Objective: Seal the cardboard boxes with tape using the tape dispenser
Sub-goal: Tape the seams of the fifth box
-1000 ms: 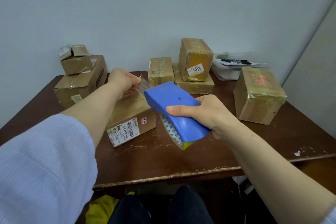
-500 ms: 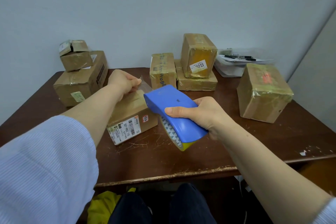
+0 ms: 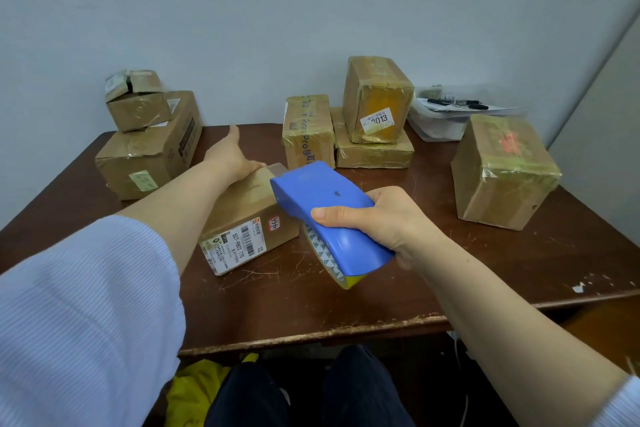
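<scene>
A small cardboard box [image 3: 242, 215] with a barcode label lies in the middle of the brown table [image 3: 346, 305]. My left hand [image 3: 230, 156] lies flat on the box's far top edge, thumb raised, pressing the tape end down. A strip of clear tape [image 3: 277, 170] runs from that edge to the blue tape dispenser [image 3: 329, 215]. My right hand [image 3: 388, 218] grips the dispenser from the right, its front end over the box's right side. The yellowish tape roll shows under the dispenser.
Taped boxes stand around: two stacked at the left [image 3: 152, 146], three at the back centre [image 3: 374, 114], one large box at the right [image 3: 502, 170]. A white tray with pens [image 3: 446, 114] sits at the back right. The table's front edge is chipped.
My left hand let go of the pinched tape end and opened flat on the far edge of the box. The dispenser stays in my right hand, slightly lower over the box.
</scene>
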`<action>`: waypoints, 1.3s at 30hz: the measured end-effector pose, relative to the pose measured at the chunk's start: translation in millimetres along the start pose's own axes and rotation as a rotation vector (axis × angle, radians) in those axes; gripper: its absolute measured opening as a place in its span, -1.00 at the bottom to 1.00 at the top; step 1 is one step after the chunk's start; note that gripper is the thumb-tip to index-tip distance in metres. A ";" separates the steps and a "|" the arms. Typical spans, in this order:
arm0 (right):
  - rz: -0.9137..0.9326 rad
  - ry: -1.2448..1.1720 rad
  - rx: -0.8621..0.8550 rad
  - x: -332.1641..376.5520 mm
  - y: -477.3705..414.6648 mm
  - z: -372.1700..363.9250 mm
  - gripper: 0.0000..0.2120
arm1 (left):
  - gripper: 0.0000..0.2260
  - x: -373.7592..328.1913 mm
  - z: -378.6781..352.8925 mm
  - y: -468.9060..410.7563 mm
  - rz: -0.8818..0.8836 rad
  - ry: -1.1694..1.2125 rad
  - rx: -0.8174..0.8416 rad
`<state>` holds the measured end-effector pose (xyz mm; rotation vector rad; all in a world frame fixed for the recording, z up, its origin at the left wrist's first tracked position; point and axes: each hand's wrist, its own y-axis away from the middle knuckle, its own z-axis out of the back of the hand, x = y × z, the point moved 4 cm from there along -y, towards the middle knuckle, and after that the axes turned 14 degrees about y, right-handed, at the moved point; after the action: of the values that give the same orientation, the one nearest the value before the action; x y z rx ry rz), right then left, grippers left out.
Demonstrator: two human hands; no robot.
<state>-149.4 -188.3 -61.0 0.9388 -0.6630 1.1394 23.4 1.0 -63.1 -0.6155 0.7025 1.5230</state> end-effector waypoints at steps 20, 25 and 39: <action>0.035 -0.070 0.069 -4.1 -4.1 0.3 -0.75 | -0.58 0.5 -21.8 27.4 -0.239 -0.331 0.090; 0.009 0.000 0.074 -20.7 15.0 12.0 -0.63 | -0.56 1.0 -22.6 24.4 -0.236 -0.356 0.075; 0.087 0.495 -0.015 11.9 18.6 39.0 -0.15 | -0.67 -4.0 -22.6 36.4 -0.345 -0.252 -0.088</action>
<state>-162.8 -214.9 -27.5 0.5822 -0.3093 1.3782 -13.2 -19.4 -72.7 -0.5651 0.3185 1.2838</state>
